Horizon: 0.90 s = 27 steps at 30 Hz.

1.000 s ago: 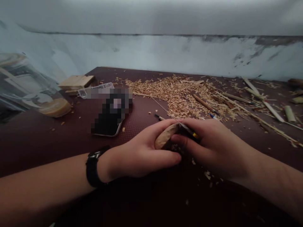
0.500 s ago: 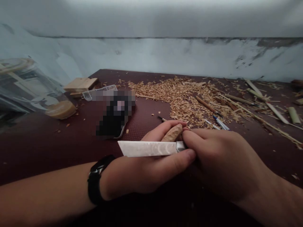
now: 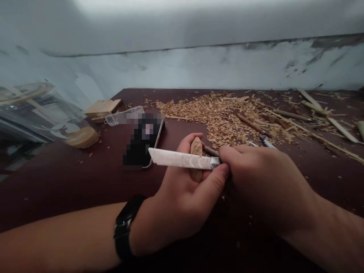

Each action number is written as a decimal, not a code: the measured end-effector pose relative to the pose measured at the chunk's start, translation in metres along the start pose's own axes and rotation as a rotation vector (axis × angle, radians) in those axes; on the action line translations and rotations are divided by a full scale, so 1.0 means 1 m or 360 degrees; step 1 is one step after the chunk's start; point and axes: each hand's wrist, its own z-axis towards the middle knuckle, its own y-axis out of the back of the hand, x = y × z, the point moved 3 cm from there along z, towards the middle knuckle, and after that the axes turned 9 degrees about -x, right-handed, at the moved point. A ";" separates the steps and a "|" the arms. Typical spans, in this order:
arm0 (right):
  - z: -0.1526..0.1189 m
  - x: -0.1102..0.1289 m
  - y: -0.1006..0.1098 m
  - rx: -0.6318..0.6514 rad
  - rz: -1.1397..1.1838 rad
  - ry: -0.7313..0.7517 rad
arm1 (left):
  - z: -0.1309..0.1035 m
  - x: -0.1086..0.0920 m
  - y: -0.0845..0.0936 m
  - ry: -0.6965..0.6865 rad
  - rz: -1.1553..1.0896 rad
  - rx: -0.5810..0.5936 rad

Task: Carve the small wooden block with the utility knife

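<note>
The left hand (image 3: 183,201) grips 1 knobbly piece (image 3: 196,146), apparently wood; the right hand (image 3: 260,182) holds 1 knife (image 3: 180,159).

Okay, so there's a tan, elongated carved wooden piece (image 3: 196,145) sitting in the left hand (image 3: 183,203), pretty much upright in view, with a rounded top and a bumpy, faceted surface. Cutting across the view in front of it is a silver flat-bladed metal knife (image 3: 180,158), handle buried in the right hand (image 3: 264,184). Blade's out, lying nearly level, slanted tip to the left and slightly higher than the grey metal collar. It covers the wood's middle; can't tell if they're actually touching.
</note>
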 end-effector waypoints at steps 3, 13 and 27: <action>0.000 0.004 0.000 0.0106 -0.0087 -0.0199 | 0.001 0.006 0.000 -0.0020 -0.0028 -0.0109; 0.008 -0.007 -0.001 0.0170 0.0150 0.0271 | 0.007 -0.007 0.012 0.0157 0.0102 0.0239; 0.011 -0.002 -0.005 0.0363 -0.0019 -0.0220 | 0.009 0.006 0.002 0.0061 0.0227 -0.0088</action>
